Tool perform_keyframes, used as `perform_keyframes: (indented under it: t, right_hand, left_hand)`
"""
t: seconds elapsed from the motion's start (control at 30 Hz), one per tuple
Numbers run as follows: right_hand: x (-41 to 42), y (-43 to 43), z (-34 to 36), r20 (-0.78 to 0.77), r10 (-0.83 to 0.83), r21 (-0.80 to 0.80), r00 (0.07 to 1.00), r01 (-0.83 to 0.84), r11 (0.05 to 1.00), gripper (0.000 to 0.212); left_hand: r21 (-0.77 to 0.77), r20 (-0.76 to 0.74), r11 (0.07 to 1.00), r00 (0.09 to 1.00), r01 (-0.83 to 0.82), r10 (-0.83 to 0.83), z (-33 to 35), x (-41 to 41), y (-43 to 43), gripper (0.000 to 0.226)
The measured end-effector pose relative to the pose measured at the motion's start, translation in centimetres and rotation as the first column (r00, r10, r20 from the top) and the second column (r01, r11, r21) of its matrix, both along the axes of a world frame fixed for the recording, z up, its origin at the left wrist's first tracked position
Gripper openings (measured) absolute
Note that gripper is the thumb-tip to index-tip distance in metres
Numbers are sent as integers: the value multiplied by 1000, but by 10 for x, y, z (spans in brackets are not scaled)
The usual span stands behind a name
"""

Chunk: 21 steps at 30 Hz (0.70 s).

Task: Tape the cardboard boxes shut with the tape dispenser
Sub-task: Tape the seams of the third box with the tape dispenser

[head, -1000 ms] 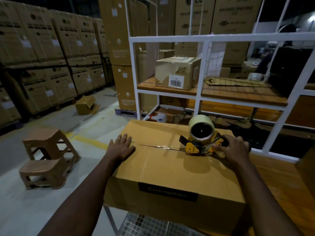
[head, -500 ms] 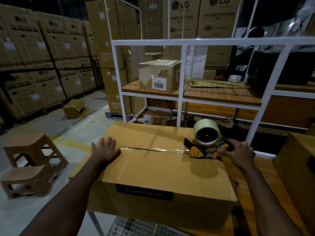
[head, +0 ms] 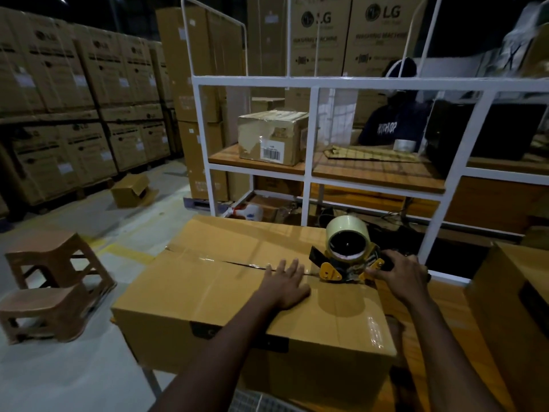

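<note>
Stacked cartons line the far wall, and a white rack stands behind the work area. We find one cardboard box lying with its flaps closed on the wooden surface. A second box stands near it on the right; whether that one is taped we cannot tell. The tape dispenser sits upright on the first box's centre seam, near its right-hand end. The right hand is curled round the dispenser's handle. The left hand lies flat with fingers spread, pressing the lid just beside the dispenser. A glossy tape strip covers the seam from the left edge up to the dispenser.

Our judgement is that the run along the top seam is in hand and close to finished. The next move calls for drawing the dispenser over the right edge and a little down the side. It should then be tilted to cut the tape on the blade, with the left hand holding the flaps down.
</note>
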State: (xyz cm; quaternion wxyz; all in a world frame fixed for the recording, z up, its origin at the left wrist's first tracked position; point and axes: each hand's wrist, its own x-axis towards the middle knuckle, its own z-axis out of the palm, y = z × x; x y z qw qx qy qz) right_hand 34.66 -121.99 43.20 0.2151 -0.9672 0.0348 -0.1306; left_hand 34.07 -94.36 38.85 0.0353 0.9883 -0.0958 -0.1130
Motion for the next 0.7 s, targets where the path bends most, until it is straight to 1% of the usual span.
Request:
perform_keyframes:
  t: [0.07,0.17,0.27,0.33,0.43,0.57,0.63,0.7]
  right_hand:
    - [2,-2,-3,-1,22,-10,1000,-22,1000,72]
    - [3,-1,-4,-11,10,-29,1000,-11,1000,72]
    - [2,0,-3,-10,-18,-21,1000,18,1000,72]
    - [1,2,-4,-11,-45,-10,999,45,999,74]
    - [-1,7,-6,-7,-82,32,997,83,996,72]
    - [-2,7,-11,-8,-95,105,995,95,990,70]
    - [-1,1,-15,-37,-106,135,994,110,985,74]
    - [5,-10,-26,-51,-120,172,991,127,977,83]
  left_hand:
    - [13,0,998,998,-57,57,-1,4,30,73]
    - [13,9,984,984,-177,177,-2,12,96,72]
    - [56,46,938,940,-341,339,-2,15,169,72]
    - [77,85,906,908,-416,410,-1,17,207,72]
    - [85,125,894,894,-441,429,2,17,240,70]
    - [89,149,897,896,-433,418,2,17,253,71]
    - [94,142,898,899,-430,415,0,17,255,72]
    - [107,140,896,898,-432,416,0,18,256,72]
